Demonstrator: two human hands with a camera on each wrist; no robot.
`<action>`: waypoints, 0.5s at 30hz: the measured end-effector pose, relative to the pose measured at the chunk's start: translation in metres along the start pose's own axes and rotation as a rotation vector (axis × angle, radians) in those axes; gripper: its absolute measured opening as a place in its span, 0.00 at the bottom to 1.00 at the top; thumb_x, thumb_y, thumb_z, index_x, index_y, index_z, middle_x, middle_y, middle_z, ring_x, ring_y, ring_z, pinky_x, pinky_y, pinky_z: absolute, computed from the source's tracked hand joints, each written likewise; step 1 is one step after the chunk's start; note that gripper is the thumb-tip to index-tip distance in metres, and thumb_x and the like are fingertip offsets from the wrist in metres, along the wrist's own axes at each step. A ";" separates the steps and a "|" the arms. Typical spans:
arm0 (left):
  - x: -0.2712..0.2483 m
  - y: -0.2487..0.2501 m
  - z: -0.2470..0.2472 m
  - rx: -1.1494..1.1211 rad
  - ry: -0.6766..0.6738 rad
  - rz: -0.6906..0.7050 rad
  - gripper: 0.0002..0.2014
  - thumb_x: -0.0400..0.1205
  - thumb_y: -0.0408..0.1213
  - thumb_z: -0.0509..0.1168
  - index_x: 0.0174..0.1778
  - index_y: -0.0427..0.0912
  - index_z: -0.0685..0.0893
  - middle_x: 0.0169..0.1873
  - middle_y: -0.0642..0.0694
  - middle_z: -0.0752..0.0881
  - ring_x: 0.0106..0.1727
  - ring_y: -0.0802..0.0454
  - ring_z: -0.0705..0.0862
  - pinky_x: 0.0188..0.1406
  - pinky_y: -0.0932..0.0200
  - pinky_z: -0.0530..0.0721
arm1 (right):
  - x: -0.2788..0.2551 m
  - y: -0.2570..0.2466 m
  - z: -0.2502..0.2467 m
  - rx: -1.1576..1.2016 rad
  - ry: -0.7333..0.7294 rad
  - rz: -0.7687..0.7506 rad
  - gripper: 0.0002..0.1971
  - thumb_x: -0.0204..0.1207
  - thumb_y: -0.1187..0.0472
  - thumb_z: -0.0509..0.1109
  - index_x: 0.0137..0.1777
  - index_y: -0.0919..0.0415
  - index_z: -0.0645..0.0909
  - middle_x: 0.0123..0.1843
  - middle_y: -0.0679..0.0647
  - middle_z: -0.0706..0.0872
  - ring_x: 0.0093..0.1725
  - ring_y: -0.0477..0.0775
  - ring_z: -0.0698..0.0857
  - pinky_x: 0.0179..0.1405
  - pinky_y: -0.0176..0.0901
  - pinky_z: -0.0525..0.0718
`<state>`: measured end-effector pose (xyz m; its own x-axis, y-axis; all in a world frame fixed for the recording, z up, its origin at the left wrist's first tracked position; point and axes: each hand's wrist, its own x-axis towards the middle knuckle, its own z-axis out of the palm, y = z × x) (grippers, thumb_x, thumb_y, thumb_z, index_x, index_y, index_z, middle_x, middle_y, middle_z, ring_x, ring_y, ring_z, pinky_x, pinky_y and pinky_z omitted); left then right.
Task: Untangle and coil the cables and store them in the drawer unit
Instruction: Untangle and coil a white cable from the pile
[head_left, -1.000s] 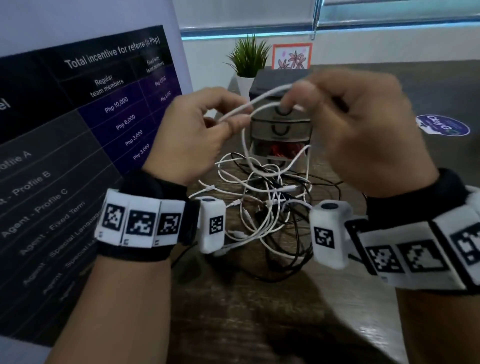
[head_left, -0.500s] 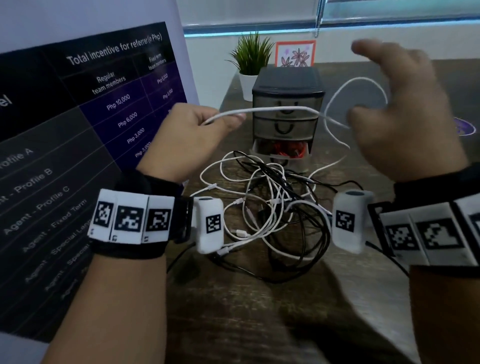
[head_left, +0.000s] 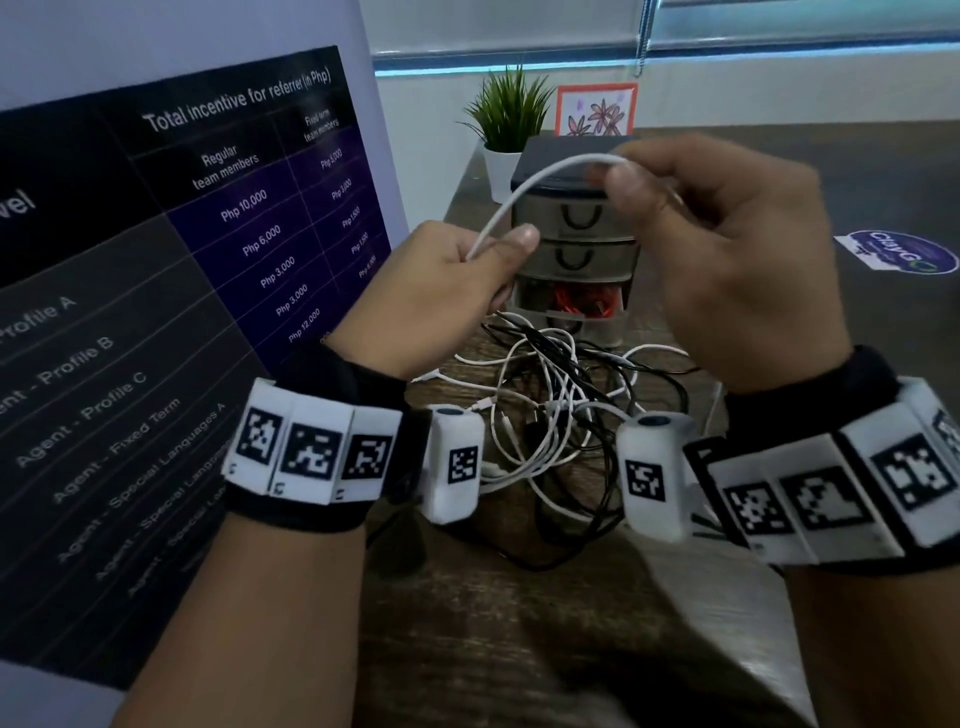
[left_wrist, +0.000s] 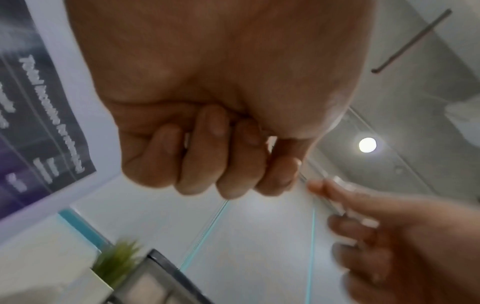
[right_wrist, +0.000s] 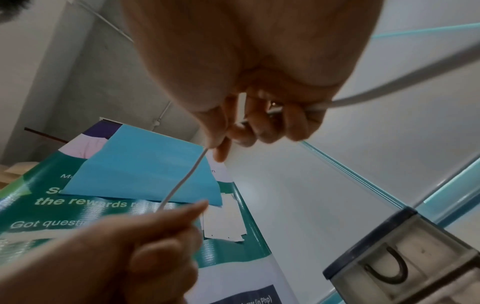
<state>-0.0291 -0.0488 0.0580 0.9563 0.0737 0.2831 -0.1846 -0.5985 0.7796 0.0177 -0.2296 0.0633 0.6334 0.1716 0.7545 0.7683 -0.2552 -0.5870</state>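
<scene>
Pinching the white cable (head_left: 524, 195) between left hand (head_left: 441, 291) and right hand (head_left: 727, 249), we judge it light and limp; grip near the slack.

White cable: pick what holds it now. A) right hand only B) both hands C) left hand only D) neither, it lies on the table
B: the left hand and the right hand each pinch the white cable, which arcs between them.
</scene>
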 end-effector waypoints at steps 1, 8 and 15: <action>-0.002 0.004 0.001 -0.073 -0.042 0.015 0.28 0.86 0.53 0.62 0.21 0.42 0.72 0.18 0.46 0.68 0.20 0.52 0.64 0.25 0.58 0.63 | -0.001 0.001 0.001 -0.003 0.015 0.008 0.10 0.83 0.54 0.68 0.55 0.54 0.89 0.43 0.49 0.91 0.41 0.49 0.87 0.41 0.47 0.84; -0.006 0.024 0.002 -0.736 -0.204 0.154 0.25 0.89 0.49 0.46 0.28 0.43 0.71 0.16 0.51 0.62 0.19 0.50 0.55 0.23 0.53 0.53 | -0.009 0.004 0.019 -0.088 -0.285 0.212 0.11 0.85 0.51 0.65 0.48 0.52 0.88 0.24 0.41 0.77 0.26 0.39 0.74 0.28 0.34 0.69; -0.002 0.020 -0.009 -0.835 0.121 0.172 0.23 0.92 0.43 0.43 0.57 0.34 0.82 0.34 0.45 0.87 0.41 0.46 0.89 0.43 0.57 0.85 | -0.026 -0.013 0.042 -0.222 -0.634 0.164 0.10 0.85 0.62 0.58 0.55 0.49 0.78 0.37 0.46 0.82 0.39 0.52 0.81 0.39 0.42 0.75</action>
<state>-0.0368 -0.0539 0.0775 0.8777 0.1483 0.4557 -0.4766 0.1704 0.8624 -0.0051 -0.1904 0.0393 0.7234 0.6201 0.3038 0.6635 -0.5025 -0.5543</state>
